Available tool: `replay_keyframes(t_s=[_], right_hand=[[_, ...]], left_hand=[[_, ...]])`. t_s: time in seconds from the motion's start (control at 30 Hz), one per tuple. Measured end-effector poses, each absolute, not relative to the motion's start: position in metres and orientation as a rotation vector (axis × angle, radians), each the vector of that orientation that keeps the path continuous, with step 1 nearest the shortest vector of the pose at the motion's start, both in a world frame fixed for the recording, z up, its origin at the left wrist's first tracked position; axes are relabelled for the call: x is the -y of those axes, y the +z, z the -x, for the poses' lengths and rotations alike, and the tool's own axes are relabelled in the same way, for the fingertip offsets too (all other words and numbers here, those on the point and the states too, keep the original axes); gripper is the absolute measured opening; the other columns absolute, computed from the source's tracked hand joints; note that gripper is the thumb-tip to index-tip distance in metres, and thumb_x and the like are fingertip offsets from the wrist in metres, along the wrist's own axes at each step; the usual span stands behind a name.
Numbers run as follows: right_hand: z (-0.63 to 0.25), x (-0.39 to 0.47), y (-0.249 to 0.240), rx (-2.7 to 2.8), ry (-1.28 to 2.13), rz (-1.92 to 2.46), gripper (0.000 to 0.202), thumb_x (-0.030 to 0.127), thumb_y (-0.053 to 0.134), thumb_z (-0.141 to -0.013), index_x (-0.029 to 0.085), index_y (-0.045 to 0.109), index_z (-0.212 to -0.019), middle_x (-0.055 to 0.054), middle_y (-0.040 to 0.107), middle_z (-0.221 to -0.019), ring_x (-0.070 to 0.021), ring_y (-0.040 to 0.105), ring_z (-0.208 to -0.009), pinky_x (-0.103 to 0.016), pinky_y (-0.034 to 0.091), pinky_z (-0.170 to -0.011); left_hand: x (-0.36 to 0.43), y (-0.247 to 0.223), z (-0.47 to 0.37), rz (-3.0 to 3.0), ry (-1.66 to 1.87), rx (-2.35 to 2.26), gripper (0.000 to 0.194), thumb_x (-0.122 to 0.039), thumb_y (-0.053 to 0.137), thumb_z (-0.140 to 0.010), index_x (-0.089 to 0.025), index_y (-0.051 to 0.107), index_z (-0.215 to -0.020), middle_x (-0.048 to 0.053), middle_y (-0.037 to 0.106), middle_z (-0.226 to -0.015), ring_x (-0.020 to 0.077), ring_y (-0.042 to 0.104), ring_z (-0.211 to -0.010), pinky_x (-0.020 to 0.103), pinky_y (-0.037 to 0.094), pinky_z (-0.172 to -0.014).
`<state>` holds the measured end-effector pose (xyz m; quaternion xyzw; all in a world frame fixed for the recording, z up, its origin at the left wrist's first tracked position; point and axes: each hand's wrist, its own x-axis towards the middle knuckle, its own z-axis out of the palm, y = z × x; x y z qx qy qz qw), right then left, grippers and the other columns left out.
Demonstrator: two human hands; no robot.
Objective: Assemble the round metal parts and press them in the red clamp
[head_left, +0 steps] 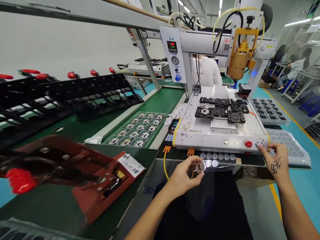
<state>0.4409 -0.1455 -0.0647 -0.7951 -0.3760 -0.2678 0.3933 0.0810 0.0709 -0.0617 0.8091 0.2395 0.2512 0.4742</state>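
Note:
My left hand (186,176) pinches a small round part (200,167) with a pale ring and shiny centre between thumb and fingers, in front of the machine's front edge. My right hand (276,163) is at the right front corner of the white benchtop machine (200,138). Its thumb rests at a button (257,144) beside the red button (248,144), and the other fingers spread along the corner. On the machine bed, black fixture blocks (221,111) stand under the gold dispensing head (238,63). One block carries a round part (205,112).
A clear tray of round parts (137,128) lies on the green belt at left. A red toggle press (100,186) stands nearer. Trays of black parts (270,110) and clear discs (287,146) are at right. Round stickers (217,156) lie below the machine. Other people sit behind.

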Motion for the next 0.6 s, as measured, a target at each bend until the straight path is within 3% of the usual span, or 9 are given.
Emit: replay_keyframes(t_s=[0.13,0.2,0.27,0.37,0.6], right_hand=[[-0.389,0.127,-0.075,1.109,-0.611,1.855,0.026,0.044,0.074,-0.099,0.023,0.06,-0.092,-0.006,0.062,-0.089,-0.0267,0.059,-0.089,-0.043,0.05,-0.084],[-0.354,0.111,-0.084,1.389,-0.337,1.768,0.01,0.029,0.064,-0.105,0.024,0.063,-0.097,-0.006,0.065,-0.091,-0.0248,0.063,-0.088,-0.04,0.053,-0.081],[-0.327,0.093,-0.097,1.647,-0.091,1.725,0.012,0.022,0.056,-0.109,0.024,0.068,-0.108,-0.008,0.069,-0.098,-0.0247,0.065,-0.094,-0.04,0.056,-0.085],[-0.313,0.067,-0.12,1.788,-0.012,1.739,0.02,0.022,0.055,-0.109,0.022,0.07,-0.122,-0.01,0.069,-0.105,-0.0268,0.066,-0.099,-0.041,0.059,-0.088],[-0.327,0.052,-0.156,1.83,-0.085,1.699,0.024,0.027,0.056,-0.11,0.018,0.075,-0.122,-0.016,0.072,-0.106,-0.0315,0.064,-0.097,-0.047,0.057,-0.085]], left_hand=[[-0.067,-0.079,-0.094,-2.035,0.498,-0.442,0.04,-0.02,0.076,-0.08,-0.025,0.065,-0.119,0.009,0.075,-0.134,0.0272,0.071,-0.126,0.044,0.055,-0.114],[-0.07,-0.09,-0.102,-2.054,0.466,-0.365,0.038,-0.018,0.077,-0.079,-0.025,0.064,-0.115,0.011,0.072,-0.143,0.03,0.061,-0.143,0.048,0.047,-0.123],[-0.075,-0.102,-0.114,-2.084,0.43,-0.307,0.038,-0.017,0.08,-0.078,-0.024,0.064,-0.112,0.013,0.07,-0.147,0.0321,0.052,-0.152,0.052,0.039,-0.128],[-0.084,-0.118,-0.129,-2.123,0.379,-0.278,0.04,-0.017,0.082,-0.076,-0.023,0.064,-0.111,0.016,0.068,-0.149,0.0339,0.049,-0.155,0.054,0.033,-0.132],[-0.086,-0.123,-0.133,-2.134,0.371,-0.251,0.038,-0.015,0.081,-0.077,-0.023,0.065,-0.11,0.014,0.067,-0.152,0.0316,0.049,-0.155,0.052,0.029,-0.134]])
